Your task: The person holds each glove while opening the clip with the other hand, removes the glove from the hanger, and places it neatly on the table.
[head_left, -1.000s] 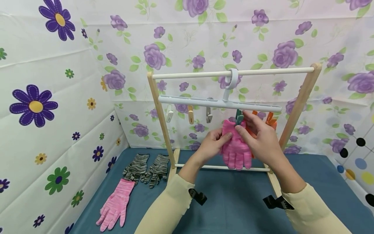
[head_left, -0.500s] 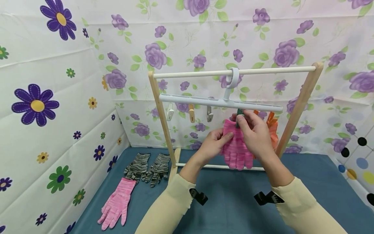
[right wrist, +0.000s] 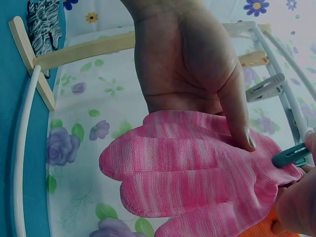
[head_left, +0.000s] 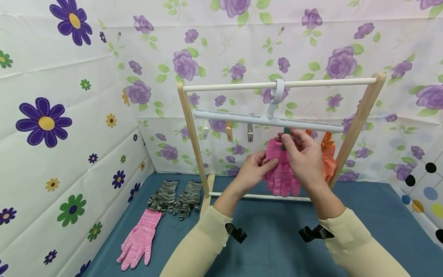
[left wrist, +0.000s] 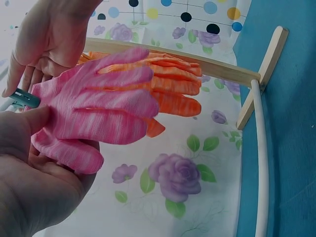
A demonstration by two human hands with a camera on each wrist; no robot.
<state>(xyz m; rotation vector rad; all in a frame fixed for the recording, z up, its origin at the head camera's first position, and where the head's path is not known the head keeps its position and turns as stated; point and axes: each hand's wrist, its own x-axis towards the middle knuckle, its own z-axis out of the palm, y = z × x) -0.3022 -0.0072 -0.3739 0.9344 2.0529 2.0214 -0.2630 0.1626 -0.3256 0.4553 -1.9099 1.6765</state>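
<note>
A pink knit glove [head_left: 281,175] hangs fingers-down under the right half of a pale grey hanger [head_left: 238,117]. My left hand [head_left: 252,169] grips its left edge, thumb in front and the other fingers behind. At the cuff, my right hand [head_left: 307,159] pinches a dark green clothespin [right wrist: 290,155], largely covered by that thumb in the head view. The clothespin's tip overlaps the cuff in the right wrist view. Close behind and to the right hangs an orange glove [head_left: 329,161], held by orange clothespins [head_left: 326,139].
The hanger hooks onto a wooden rack's white top bar [head_left: 228,87]. White [head_left: 205,131], yellow [head_left: 229,132] and grey [head_left: 250,132] clothespins dangle from its left half. Another pink glove [head_left: 140,240] and two grey striped gloves [head_left: 187,200] lie on the blue tabletop [head_left: 263,238] at left.
My right hand has shifted its hold, its thumb now lying over the green clothespin. The hanger has moved slightly right, uncovering more of the orange glove. My left hand keeps its grip.
</note>
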